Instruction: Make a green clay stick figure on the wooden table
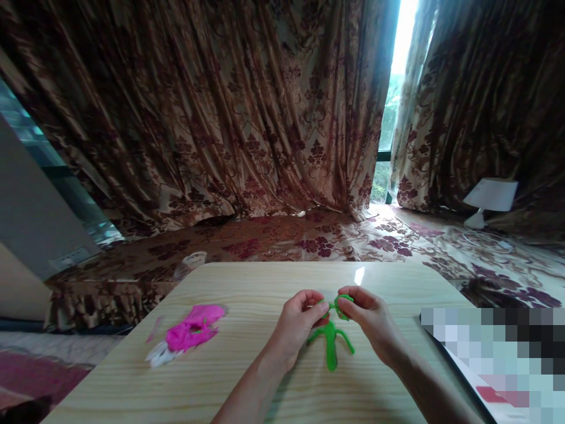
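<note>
Left hand (301, 321): mine; thumb and fingers closed in a pinch at the inner end of a thin green strand (332, 306), above the bench (247, 291).

Right hand (369, 309): mine; thumb and fingers clamped on a small green clay-like lump (342, 304), its edges showing round my fingertips. Lump and strand lie between my two hands, near the middle of the bench; whether they are joined, I cannot tell.

Step in hand, in my judgement: two-handed fingertip shaping of the soft green material. The next move calls, I judge, for a light, steady pinch from both sides, since so thin a strand would stretch or tear easily.

Directly below my hands: one green branching piece (331, 350), lying on the bench, a thick stem toward me and a curved thin arm to either side. Its upper end is just beside my left fingers; contact cannot be made out.

Left part of bench, well apart from my hands: one irregular pink mass (194, 330), with a hole through it; one white crumpled piece (161, 354), touching its near end; one narrow translucent strip (155, 328), just beside.

Right edge: one dark-edged flat object (454, 362), largely pixelated, identity not readable.

Beyond the bench: white table lamp (492, 195); floral curtain (265, 118).
</note>
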A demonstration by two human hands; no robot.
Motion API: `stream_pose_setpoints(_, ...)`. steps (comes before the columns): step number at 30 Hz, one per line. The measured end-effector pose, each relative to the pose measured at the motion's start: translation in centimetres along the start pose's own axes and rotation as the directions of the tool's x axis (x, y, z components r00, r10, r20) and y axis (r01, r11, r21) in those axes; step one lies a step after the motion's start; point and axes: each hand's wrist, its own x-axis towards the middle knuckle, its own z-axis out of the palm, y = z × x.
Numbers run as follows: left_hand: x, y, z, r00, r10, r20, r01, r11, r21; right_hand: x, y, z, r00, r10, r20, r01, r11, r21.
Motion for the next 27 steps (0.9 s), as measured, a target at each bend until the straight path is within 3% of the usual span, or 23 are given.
stream_pose_setpoints(9, 0.03, -0.30, 0.25, 0.997, 0.034, -0.065, -0.033, 0.999, 0.018, -0.35, -0.17, 0.27, 0.997, -0.053, 0.063, 0.061, 0.989, -0.132)
stream_pose_setpoints(13, -0.03, -0.26, 0.21, 0.998, 0.041, -0.046, -0.040, 0.999, 0.016, -0.24, 0.36, 0.55, 0.992, -0.104, 0.070, 0.114, 0.978, -0.174)
stream_pose_setpoints(17, -0.11, -0.31, 0.17, 0.999, 0.040, -0.023, -0.039, 0.998, 0.043, -0.22, 0.19, 0.49, 0.999, -0.021, 0.039, 0.028, 0.982, -0.185)
stream_pose_setpoints(21, -0.16, -0.57, 0.05, 0.998, 0.056, 0.002, -0.056, 0.996, 0.069, -0.49, -0.25, 0.50, 0.994, 0.049, 0.095, -0.036, 0.991, -0.129)
stream_pose_setpoints(27, -0.27, -0.78, -0.04, 0.997, 0.067, 0.022, -0.069, 0.996, 0.059, -0.39, 0.45, 0.67, 0.997, 0.037, 0.075, -0.031, 0.997, -0.071)
